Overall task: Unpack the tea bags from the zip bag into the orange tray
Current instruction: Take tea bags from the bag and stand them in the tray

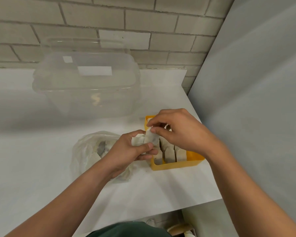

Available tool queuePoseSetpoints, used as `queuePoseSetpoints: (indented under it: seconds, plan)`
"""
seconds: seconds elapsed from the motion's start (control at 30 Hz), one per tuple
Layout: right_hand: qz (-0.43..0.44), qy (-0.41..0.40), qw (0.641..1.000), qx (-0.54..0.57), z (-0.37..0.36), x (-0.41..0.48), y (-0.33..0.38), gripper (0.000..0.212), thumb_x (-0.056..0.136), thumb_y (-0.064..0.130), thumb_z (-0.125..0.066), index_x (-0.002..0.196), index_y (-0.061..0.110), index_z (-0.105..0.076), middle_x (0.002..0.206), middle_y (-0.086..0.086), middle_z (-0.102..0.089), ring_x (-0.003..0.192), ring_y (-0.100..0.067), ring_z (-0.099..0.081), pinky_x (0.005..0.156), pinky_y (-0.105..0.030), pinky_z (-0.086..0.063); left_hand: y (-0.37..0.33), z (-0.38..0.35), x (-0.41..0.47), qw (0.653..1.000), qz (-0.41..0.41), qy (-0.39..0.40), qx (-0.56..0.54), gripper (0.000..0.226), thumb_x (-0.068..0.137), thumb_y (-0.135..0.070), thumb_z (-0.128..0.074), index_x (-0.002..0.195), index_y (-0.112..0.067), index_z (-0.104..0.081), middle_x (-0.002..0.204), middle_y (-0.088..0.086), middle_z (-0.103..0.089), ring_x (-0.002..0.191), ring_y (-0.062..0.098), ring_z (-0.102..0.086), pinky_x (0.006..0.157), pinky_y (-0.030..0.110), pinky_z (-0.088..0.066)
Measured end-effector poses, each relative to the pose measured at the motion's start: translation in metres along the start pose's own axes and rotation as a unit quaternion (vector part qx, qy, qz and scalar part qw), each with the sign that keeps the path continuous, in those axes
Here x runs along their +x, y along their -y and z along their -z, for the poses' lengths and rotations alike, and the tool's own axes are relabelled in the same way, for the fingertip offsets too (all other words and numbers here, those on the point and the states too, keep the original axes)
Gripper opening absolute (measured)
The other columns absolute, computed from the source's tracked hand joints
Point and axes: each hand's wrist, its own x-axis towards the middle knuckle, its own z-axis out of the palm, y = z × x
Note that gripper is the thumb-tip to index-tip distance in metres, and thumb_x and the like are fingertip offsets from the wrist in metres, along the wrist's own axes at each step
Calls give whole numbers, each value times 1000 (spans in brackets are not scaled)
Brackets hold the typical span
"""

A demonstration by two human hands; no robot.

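White table [41,168] against a pale brick wall [109,19]. Left hand [126,151] clutches several pale, flat tea bags [138,140]; right hand [179,132] pinches one tea bag [151,136] above the orange tray [178,165], where others stand upright. Crumpled clear zip bag [85,151] lies left of the tray; clear tub [87,82] behind.

Crumpled clear zip bag [85,151], pale tea bags [169,153] upright in orange tray [178,165]

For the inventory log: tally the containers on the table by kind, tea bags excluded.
Orange tray: 1
Zip bag: 1
Clear plastic tub: 1
Total: 3
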Motion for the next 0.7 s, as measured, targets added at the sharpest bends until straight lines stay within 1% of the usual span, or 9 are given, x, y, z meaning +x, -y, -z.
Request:
queuePoseSetpoints:
  seconds: [0.07,0.1,0.17,0.23,0.37,0.5,0.63,0.7]
  plan:
    - [-31,-21,998,52,3,-1,-2,22,95,32,-70,117,30,-74,101,16,-69,90,-3,-66,77,-19,-53,-1,-1,0,1000,-9,-6,-8,21,96,-5,-71,117,-9,-69,107,14,-78,100,28,-78,82,32,-63]
    - [-44,-25,996,67,4,-2,-3,20,95,32,-71,114,29,-75,101,16,-69,90,-2,-66,75,-17,-52,-1,-1,0,1000,-13,-9,-10,21,95,-5,-71,116,-10,-69,107,13,-79,99,28,-78,80,30,-63]
    - [-57,-17,996,71,4,-3,-5,10,95,30,-70,103,28,-77,98,17,-71,90,-2,-66,74,-17,-51,-2,0,1,1000,-14,-12,-17,22,95,-5,-72,115,-10,-69,107,14,-78,100,29,-78,78,28,-62]
    - [-61,-8,995,75,1,-4,-5,7,97,28,-69,98,27,-76,97,17,-71,90,-2,-66,73,-17,-52,-2,0,1,1000,-15,-13,-18,23,95,-4,-72,117,-9,-69,109,15,-78,101,29,-77,79,28,-62]
    - [-72,-23,992,100,-2,-7,-8,15,96,34,-70,109,29,-75,105,19,-70,93,0,-66,75,-14,-52,-2,-1,1,999,-28,-18,-23,20,95,-5,-71,114,-10,-70,107,13,-79,100,28,-78,79,27,-62]
    - [-79,-22,990,115,-3,-10,-12,9,96,32,-70,102,30,-77,101,20,-71,93,-1,-66,78,-14,-51,-2,-2,1,999,-30,-21,-31,22,94,-4,-71,115,-11,-70,107,13,-79,101,28,-78,78,26,-61]
    - [-78,-33,990,109,-4,-13,-13,7,96,28,-71,96,27,-77,96,18,-71,91,-3,-66,76,-17,-50,-2,-4,1,999,-31,-16,-23,23,94,-2,-72,116,-9,-69,107,14,-79,101,27,-78,79,26,-62]
    - [-80,-36,989,118,-4,-13,-13,8,96,30,-70,101,27,-76,99,18,-71,92,-3,-66,77,-15,-50,-3,-6,1,999,-34,-16,-21,23,94,-3,-72,116,-8,-70,107,14,-79,101,27,-78,79,26,-62]
